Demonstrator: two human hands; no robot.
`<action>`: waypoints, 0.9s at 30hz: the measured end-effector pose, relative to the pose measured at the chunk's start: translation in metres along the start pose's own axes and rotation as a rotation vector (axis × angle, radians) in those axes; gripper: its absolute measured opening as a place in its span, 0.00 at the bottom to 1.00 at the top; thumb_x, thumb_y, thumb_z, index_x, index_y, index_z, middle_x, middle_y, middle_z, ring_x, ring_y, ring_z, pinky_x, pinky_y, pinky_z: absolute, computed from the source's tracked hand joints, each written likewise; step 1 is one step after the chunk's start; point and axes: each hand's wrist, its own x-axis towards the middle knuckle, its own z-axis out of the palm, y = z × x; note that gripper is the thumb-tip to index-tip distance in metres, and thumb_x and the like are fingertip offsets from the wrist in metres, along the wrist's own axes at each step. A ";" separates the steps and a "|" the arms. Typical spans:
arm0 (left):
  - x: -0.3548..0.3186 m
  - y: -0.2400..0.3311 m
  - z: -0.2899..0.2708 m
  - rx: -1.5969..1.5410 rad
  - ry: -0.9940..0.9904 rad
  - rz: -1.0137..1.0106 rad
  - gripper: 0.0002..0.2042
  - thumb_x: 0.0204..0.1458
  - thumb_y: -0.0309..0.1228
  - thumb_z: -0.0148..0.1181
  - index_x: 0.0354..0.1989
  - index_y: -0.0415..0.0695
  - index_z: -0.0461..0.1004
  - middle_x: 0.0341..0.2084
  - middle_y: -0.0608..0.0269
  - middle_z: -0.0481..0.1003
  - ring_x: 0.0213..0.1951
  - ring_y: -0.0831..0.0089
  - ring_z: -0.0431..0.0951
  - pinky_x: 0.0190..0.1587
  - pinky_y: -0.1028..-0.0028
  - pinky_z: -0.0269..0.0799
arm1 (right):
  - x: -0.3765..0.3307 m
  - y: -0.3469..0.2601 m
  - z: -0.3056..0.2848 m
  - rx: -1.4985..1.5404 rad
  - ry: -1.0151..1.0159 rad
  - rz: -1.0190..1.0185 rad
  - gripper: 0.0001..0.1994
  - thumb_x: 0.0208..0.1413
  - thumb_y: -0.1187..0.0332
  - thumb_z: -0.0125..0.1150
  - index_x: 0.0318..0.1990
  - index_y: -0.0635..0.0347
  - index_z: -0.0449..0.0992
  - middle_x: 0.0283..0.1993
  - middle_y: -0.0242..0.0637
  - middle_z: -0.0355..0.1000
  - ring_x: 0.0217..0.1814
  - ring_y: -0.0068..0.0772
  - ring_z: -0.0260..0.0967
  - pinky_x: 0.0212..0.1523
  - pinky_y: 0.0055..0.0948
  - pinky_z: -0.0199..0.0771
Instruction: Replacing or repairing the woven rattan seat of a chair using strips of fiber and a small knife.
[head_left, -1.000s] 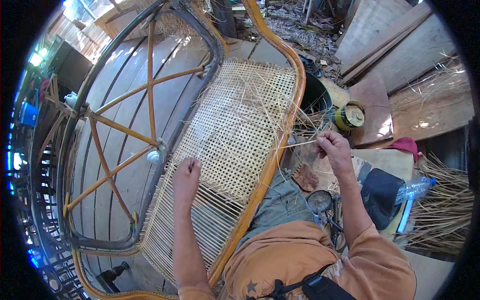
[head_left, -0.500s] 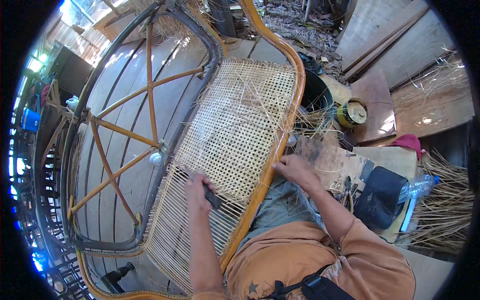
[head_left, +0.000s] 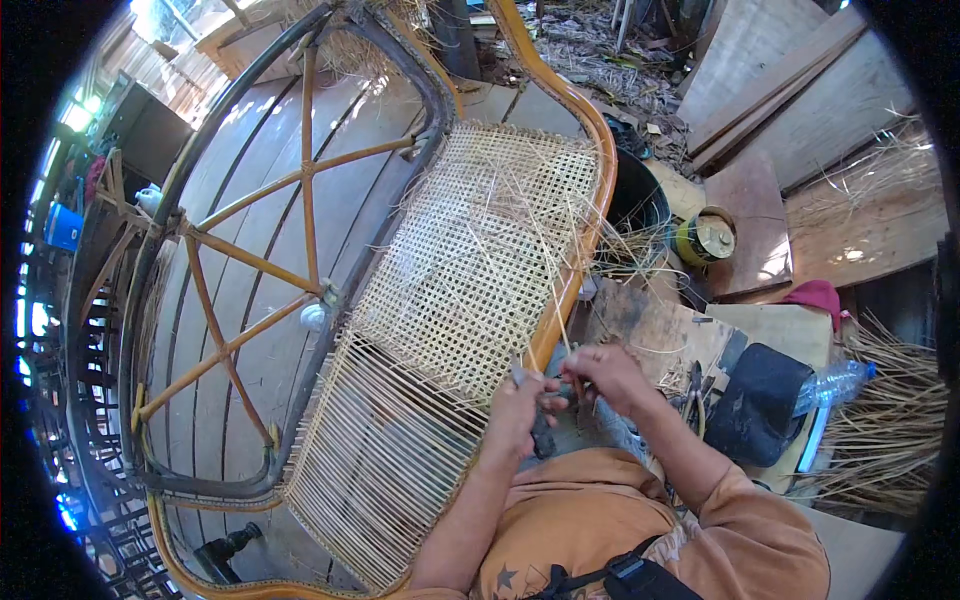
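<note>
A woven cane panel (head_left: 470, 250) stretches across a curved rattan frame (head_left: 603, 190). Its upper part is a close open-hole weave, while the lower part shows only parallel strands (head_left: 385, 470). My left hand (head_left: 515, 420) is closed on a knife, its short blade (head_left: 518, 371) sticking up and its dark handle hanging below the fingers. Just right of it, my right hand (head_left: 612, 378) pinches a thin cane strand (head_left: 564, 335) by the frame's near rail. Both hands are close together above my lap; the strand's lower end is hidden by the fingers.
A second, dark frame with crossed poles (head_left: 307, 170) lies left on wooden slats. To the right are a yellow-green can (head_left: 706, 237), pliers (head_left: 697, 400), a black pouch (head_left: 760, 405), a plastic bottle (head_left: 835, 385) and a bundle of cane strands (head_left: 890, 410).
My left hand has moved right with the knife, from over the panel to beside my right hand. My right hand has come slightly down and right, and a strand now shows in its fingers.
</note>
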 end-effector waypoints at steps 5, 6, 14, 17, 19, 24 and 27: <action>-0.017 -0.027 -0.006 0.066 -0.106 -0.034 0.07 0.56 0.30 0.47 0.38 0.42 0.66 0.29 0.62 0.74 0.24 0.74 0.76 0.18 0.79 0.67 | -0.024 0.016 0.018 0.186 -0.204 -0.068 0.10 0.57 0.65 0.54 0.34 0.63 0.75 0.24 0.29 0.71 0.20 0.21 0.66 0.23 0.19 0.68; -0.020 -0.029 -0.010 0.085 -0.123 -0.029 0.06 0.56 0.30 0.47 0.38 0.42 0.66 0.29 0.63 0.74 0.24 0.76 0.76 0.18 0.80 0.67 | -0.023 0.022 0.022 0.184 -0.206 -0.067 0.10 0.57 0.65 0.54 0.34 0.63 0.75 0.24 0.29 0.71 0.20 0.21 0.66 0.23 0.19 0.68; -0.047 -0.031 -0.037 0.234 -0.058 0.103 0.05 0.57 0.30 0.48 0.34 0.44 0.68 0.24 0.68 0.73 0.20 0.82 0.71 0.20 0.83 0.64 | -0.011 0.045 0.065 0.262 -0.146 -0.141 0.10 0.56 0.67 0.56 0.40 0.64 0.75 0.28 0.28 0.71 0.22 0.15 0.64 0.19 0.16 0.64; -0.050 -0.034 -0.044 0.220 -0.063 0.003 0.06 0.56 0.32 0.48 0.34 0.43 0.68 0.24 0.65 0.74 0.20 0.80 0.72 0.21 0.81 0.65 | -0.001 0.041 0.068 0.069 -0.127 -0.074 0.11 0.56 0.68 0.55 0.42 0.66 0.74 0.29 0.31 0.73 0.27 0.16 0.66 0.24 0.18 0.67; -0.056 -0.029 -0.042 0.321 -0.054 -0.012 0.06 0.54 0.30 0.49 0.34 0.42 0.67 0.24 0.65 0.72 0.20 0.78 0.72 0.22 0.79 0.67 | 0.005 0.049 0.075 0.212 -0.168 -0.031 0.12 0.57 0.69 0.54 0.45 0.68 0.72 0.32 0.37 0.73 0.27 0.21 0.69 0.25 0.20 0.71; -0.055 -0.030 -0.041 0.543 -0.047 0.025 0.08 0.52 0.30 0.49 0.35 0.38 0.67 0.23 0.63 0.71 0.20 0.73 0.75 0.23 0.76 0.70 | 0.012 0.038 0.074 0.324 -0.105 -0.037 0.12 0.57 0.71 0.53 0.46 0.69 0.69 0.35 0.40 0.73 0.29 0.28 0.71 0.29 0.25 0.75; -0.053 -0.031 -0.036 0.585 -0.061 0.075 0.09 0.52 0.32 0.48 0.35 0.38 0.67 0.20 0.61 0.71 0.19 0.74 0.73 0.22 0.74 0.70 | 0.013 0.036 0.067 0.421 -0.100 -0.071 0.12 0.56 0.71 0.53 0.45 0.68 0.69 0.33 0.38 0.72 0.28 0.27 0.71 0.28 0.25 0.74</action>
